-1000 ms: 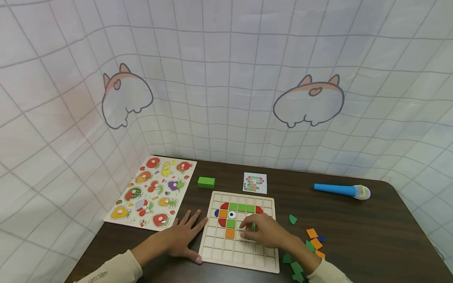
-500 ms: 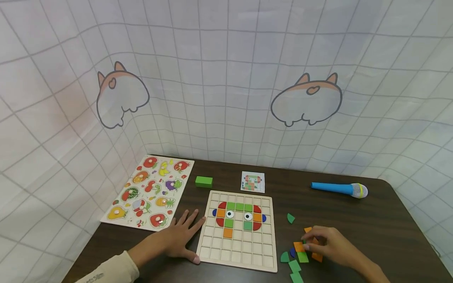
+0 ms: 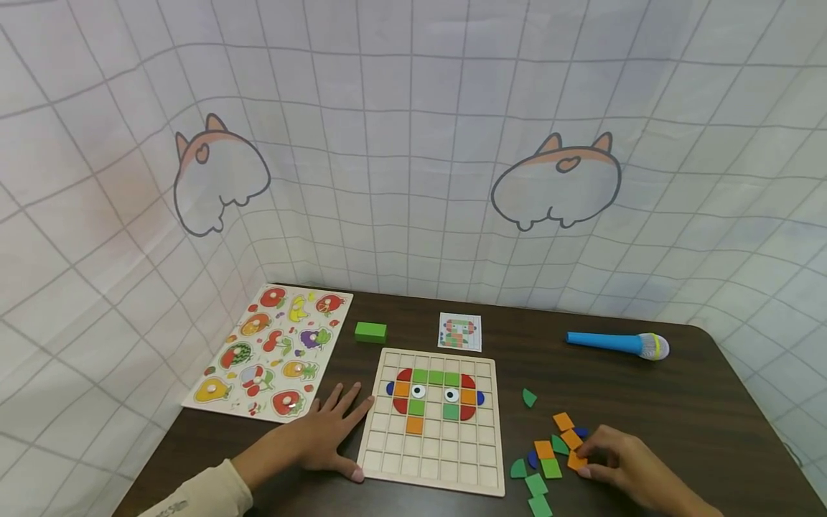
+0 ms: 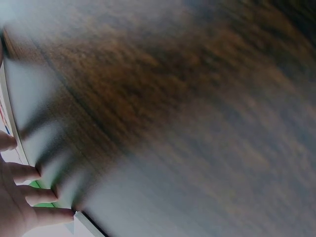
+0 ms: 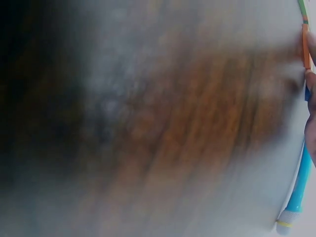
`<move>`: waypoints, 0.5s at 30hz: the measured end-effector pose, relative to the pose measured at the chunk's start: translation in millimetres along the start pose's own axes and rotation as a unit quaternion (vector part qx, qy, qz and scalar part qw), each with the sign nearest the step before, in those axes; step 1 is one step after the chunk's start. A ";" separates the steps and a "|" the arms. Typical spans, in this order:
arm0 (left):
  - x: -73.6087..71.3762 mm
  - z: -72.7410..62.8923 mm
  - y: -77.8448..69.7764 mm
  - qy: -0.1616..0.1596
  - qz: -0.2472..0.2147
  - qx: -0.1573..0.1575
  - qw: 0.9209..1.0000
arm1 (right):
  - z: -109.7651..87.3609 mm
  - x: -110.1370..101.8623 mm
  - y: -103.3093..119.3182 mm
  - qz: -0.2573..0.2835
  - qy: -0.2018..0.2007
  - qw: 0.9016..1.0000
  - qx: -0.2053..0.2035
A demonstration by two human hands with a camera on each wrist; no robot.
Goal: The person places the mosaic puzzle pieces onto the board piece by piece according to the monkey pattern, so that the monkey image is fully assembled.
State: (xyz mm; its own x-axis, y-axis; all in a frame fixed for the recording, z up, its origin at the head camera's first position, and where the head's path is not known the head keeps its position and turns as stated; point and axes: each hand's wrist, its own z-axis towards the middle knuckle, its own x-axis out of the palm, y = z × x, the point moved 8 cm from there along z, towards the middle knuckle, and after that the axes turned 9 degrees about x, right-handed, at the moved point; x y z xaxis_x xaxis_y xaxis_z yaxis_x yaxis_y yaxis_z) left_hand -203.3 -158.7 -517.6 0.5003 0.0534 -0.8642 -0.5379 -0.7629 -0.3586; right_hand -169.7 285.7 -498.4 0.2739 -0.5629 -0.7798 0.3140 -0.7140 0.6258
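My right hand (image 3: 620,463) is at the loose pieces right of the board, finger and thumb pinching an orange square tile (image 3: 576,460). In the right wrist view the same orange tile (image 5: 306,47) shows edge-on between the fingertips at the far right. My left hand (image 3: 326,434) rests on the table with fingers spread, its thumb at the left edge of the wooden grid board (image 3: 429,470). On that board, red, green, orange and blue pieces and two eye tiles (image 3: 451,395) form a face-like pattern, with an orange square (image 3: 415,425) below its left side.
Loose green pieces (image 3: 536,485), orange squares (image 3: 544,449) and blue half-rounds lie right of the board. Behind it are a pattern card (image 3: 460,332) and a green block (image 3: 371,332). A fruit puzzle (image 3: 271,352) lies left; a blue toy microphone (image 3: 617,344) lies back right.
My right hand has left the board and moved right to the loose pieces, then shifted onto an orange tile. The board's right side is now uncovered. The left hand stays in place.
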 end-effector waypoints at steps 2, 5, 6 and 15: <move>0.3 0.1 -0.3 -0.001 -0.001 0.000 1.000 | 0.8 0.1 -0.8 -0.007 0.001 1.000 0.009; 0.8 0.4 -0.2 0.000 -0.002 0.000 1.000 | 1.7 1.3 -1.9 -0.007 0.016 1.000 0.022; 1.1 0.6 0.2 0.000 -0.001 -0.001 1.000 | 2.2 1.8 -2.0 -0.005 0.024 0.999 0.027; -1.8 -1.5 -2.9 -0.004 -0.001 0.005 1.000 | 6.9 5.6 1.6 0.013 0.083 0.995 0.051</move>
State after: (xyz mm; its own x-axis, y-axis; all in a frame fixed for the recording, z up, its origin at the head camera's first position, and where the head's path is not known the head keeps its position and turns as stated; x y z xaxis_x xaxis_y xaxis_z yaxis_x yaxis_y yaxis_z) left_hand -201.7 -157.5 -514.5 0.4962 0.0593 -0.8662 -0.5443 -0.7560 -0.3636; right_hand -174.0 278.6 -502.0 0.4294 -0.5118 -0.7441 0.2124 -0.7435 0.6341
